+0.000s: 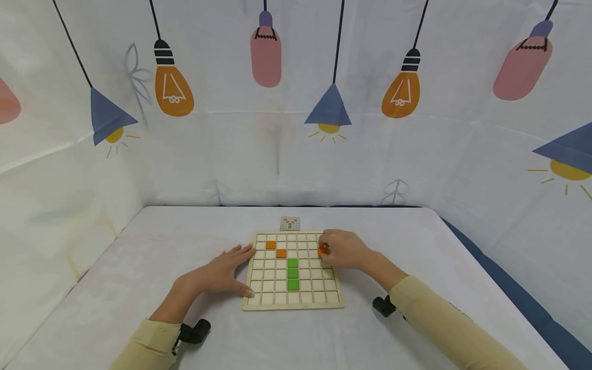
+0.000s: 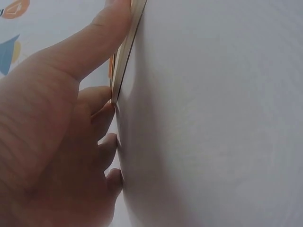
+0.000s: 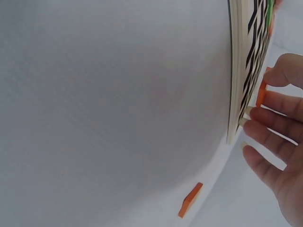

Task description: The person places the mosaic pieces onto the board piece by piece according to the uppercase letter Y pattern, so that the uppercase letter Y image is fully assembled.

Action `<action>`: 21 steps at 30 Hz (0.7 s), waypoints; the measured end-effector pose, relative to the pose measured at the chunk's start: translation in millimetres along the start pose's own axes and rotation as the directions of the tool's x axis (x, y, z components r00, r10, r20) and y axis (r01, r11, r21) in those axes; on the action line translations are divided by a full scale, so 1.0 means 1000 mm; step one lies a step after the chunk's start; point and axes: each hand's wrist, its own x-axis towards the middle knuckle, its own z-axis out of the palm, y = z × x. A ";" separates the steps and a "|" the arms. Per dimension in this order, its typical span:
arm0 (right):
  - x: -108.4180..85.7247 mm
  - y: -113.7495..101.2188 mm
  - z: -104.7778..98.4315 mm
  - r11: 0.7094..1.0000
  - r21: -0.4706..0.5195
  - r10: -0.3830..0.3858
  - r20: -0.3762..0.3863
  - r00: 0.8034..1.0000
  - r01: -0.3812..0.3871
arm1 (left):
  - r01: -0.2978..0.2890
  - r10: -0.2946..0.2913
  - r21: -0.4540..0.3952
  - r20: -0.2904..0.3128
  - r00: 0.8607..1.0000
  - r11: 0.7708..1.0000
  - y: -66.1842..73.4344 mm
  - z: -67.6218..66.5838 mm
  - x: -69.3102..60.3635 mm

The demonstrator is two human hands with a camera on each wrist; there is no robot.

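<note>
A square wooden grid board (image 1: pixel 268 298) lies on the table. My left hand (image 1: pixel 216 273) rests at its left side, fingers extended, with the thumb on the lower-left rim and fingertips at the upper-left edge. Over the board's right side, my right hand (image 1: pixel 344 248) pinches an orange square tile (image 3: pixel 261 92) between thumb and index finger; the other fingers reach toward the board. Two orange tiles (image 1: pixel 281 253) sit diagonally in cells at the upper left. A column of three green tiles (image 1: pixel 293 273) fills cells near the middle.
A small card (image 1: pixel 290 223) with a printed grid pattern lies just behind the board. Another orange tile (image 3: pixel 190 199) is on the table past the board, seen only in the right wrist view. A white cloth with printed lamps (image 1: pixel 328 108) hangs behind the table.
</note>
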 end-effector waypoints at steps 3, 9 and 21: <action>0.002 -0.003 -0.001 1.000 0.018 -0.009 -0.003 1.000 0.009 | 0.006 -0.006 -0.004 0.010 1.000 1.000 0.000 0.000 0.001; 0.004 -0.007 0.000 0.999 0.032 0.008 0.020 1.000 -0.009 | 0.028 -0.027 -0.043 0.023 0.999 0.999 0.001 0.000 0.002; 0.010 -0.015 0.000 1.000 0.026 0.004 0.018 1.000 -0.004 | 0.042 -0.042 -0.021 0.017 0.999 0.999 0.003 0.000 0.000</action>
